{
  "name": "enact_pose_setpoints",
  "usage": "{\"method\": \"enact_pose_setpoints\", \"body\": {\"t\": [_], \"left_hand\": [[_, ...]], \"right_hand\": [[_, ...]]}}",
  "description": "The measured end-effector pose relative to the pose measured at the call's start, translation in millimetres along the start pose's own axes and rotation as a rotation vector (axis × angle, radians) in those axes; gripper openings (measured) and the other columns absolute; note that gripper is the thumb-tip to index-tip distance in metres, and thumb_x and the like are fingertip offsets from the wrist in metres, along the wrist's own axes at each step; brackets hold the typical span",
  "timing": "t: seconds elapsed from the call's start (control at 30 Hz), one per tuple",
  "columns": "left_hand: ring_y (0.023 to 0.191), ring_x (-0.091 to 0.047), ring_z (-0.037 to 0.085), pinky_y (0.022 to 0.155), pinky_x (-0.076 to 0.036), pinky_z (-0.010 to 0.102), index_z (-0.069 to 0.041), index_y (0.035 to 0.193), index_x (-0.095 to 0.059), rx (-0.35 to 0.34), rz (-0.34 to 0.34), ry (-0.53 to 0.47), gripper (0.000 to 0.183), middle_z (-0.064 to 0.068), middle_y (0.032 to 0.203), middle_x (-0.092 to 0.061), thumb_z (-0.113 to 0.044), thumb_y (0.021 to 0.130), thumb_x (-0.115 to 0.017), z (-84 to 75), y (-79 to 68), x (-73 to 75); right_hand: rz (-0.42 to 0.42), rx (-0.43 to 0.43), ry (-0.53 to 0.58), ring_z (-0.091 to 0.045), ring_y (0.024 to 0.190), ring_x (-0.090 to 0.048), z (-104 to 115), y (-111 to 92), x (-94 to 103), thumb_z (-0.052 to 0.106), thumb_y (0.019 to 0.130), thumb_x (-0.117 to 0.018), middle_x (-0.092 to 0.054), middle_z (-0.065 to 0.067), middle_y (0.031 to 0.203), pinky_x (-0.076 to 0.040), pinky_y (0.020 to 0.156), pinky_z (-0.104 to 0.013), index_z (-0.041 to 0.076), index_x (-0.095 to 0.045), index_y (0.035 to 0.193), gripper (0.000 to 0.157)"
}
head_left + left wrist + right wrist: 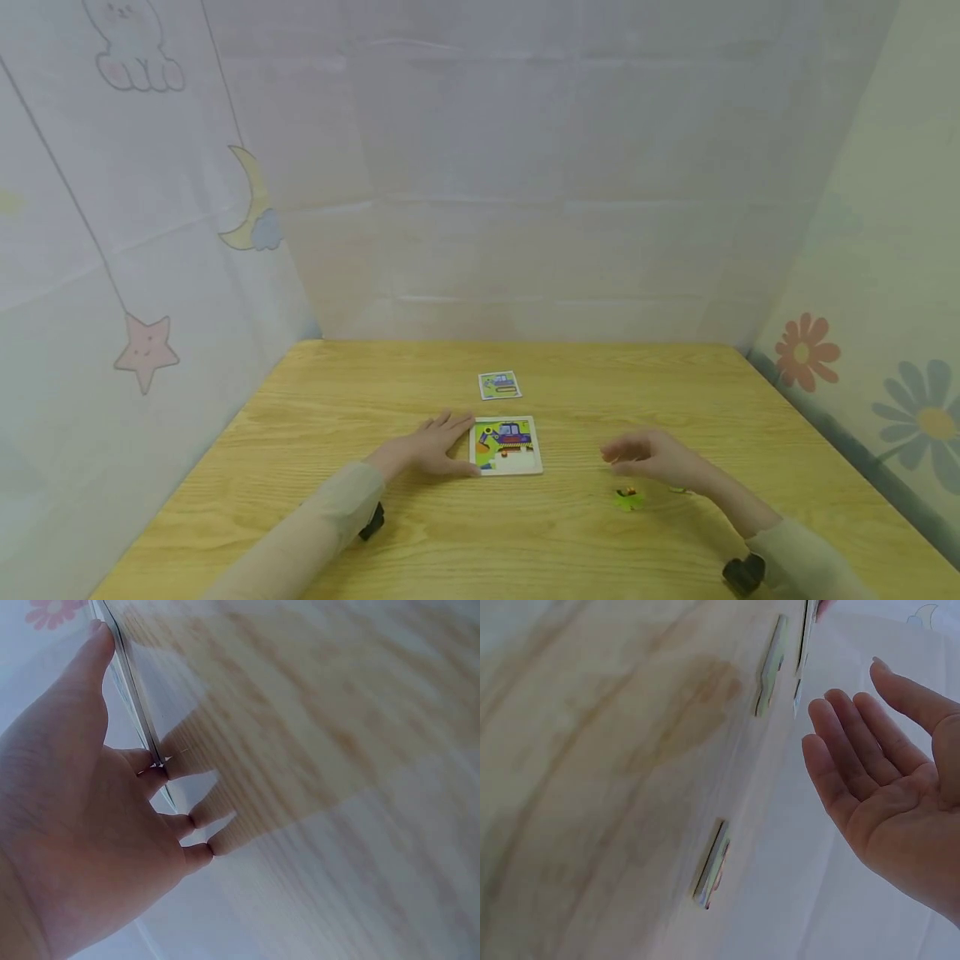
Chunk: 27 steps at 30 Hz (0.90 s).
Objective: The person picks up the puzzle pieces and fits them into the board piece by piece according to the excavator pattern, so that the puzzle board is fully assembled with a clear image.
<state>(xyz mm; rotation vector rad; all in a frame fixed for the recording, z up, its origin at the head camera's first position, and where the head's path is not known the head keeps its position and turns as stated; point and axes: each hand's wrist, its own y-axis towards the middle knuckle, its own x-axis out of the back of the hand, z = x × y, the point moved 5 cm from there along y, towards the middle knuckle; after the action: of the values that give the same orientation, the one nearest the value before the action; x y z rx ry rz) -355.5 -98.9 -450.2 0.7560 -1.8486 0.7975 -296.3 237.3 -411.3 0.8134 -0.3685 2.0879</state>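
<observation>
A square jigsaw puzzle board point(537, 467) with a light frame lies on the table, showing a purple and red digger on green; pale bare patches show in its lower part. My left hand point(431, 448) rests at the board's left side, thumb and fingers spread against its edge, as the left wrist view also shows. My right hand point(660, 460) hovers above the table to the right, fingers loosely bent, with nothing in it. Just below it lies a green puzzle piece point(628, 500). Another puzzle piece point(681, 490) is partly hidden by the wrist. Two flat pieces point(711, 864) show in the right wrist view.
Behind the board lies a small picture card point(500, 385) with a similar digger. The wooden table point(375, 375) is bordered by hanging cloth walls point(570, 167) at the back and both sides.
</observation>
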Motion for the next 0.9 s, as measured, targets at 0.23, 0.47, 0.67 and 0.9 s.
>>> {"method": "enact_pose_setpoints", "body": {"t": [0.23, 0.47, 0.67, 0.9], "left_hand": [[0.145, -0.003, 0.037, 0.116, -0.007, 0.056, -0.015, 0.152, -0.014, 0.004, -0.005, 0.008, 0.094, 0.003, 0.159, -0.011, -0.067, 0.083, -0.051, 4.3, 3.2, -0.3], [0.145, -0.004, 0.036, 0.116, -0.007, 0.056, -0.015, 0.152, -0.015, 0.009, -0.003, 0.008, 0.094, 0.002, 0.159, -0.012, -0.067, 0.083, -0.052, 4.0, 2.9, 0.3], [0.145, -0.004, 0.036, 0.116, -0.007, 0.056, -0.015, 0.152, -0.015, 0.003, -0.006, 0.015, 0.094, 0.002, 0.159, -0.012, -0.067, 0.083, -0.051, 4.7, 3.9, -0.2], [0.145, -0.004, 0.036, 0.116, -0.008, 0.056, -0.016, 0.152, -0.015, 0.014, -0.007, 0.022, 0.094, 0.001, 0.159, -0.012, -0.068, 0.083, -0.051, 5.7, 5.1, -0.1]], "right_hand": [[0.056, -0.078, 0.067, -0.025, 0.110, -0.061, -10, -5, -1.9, 0.025, 0.093, -0.059, -0.062, -0.020, 0.121, -0.052, 0.085, -0.021, -0.004, -0.053, 0.129, 0.046], [0.088, -0.133, 0.130, -0.023, 0.106, -0.062, -16, -9, -2.7, 0.023, 0.093, -0.060, -0.062, -0.019, 0.119, -0.052, 0.081, -0.020, -0.003, -0.056, 0.124, 0.041], [0.083, -0.159, 0.109, -0.026, 0.103, -0.061, -20, -11, -3.0, 0.025, 0.090, -0.063, -0.064, -0.014, 0.115, -0.052, 0.079, -0.023, 0.002, -0.062, 0.116, 0.035], [0.097, -0.165, 0.022, -0.015, 0.091, -0.060, -26, -14, -3.1, 0.025, 0.085, -0.070, -0.064, -0.008, 0.110, -0.052, 0.073, -0.027, 0.009, -0.064, 0.111, 0.031]]}}
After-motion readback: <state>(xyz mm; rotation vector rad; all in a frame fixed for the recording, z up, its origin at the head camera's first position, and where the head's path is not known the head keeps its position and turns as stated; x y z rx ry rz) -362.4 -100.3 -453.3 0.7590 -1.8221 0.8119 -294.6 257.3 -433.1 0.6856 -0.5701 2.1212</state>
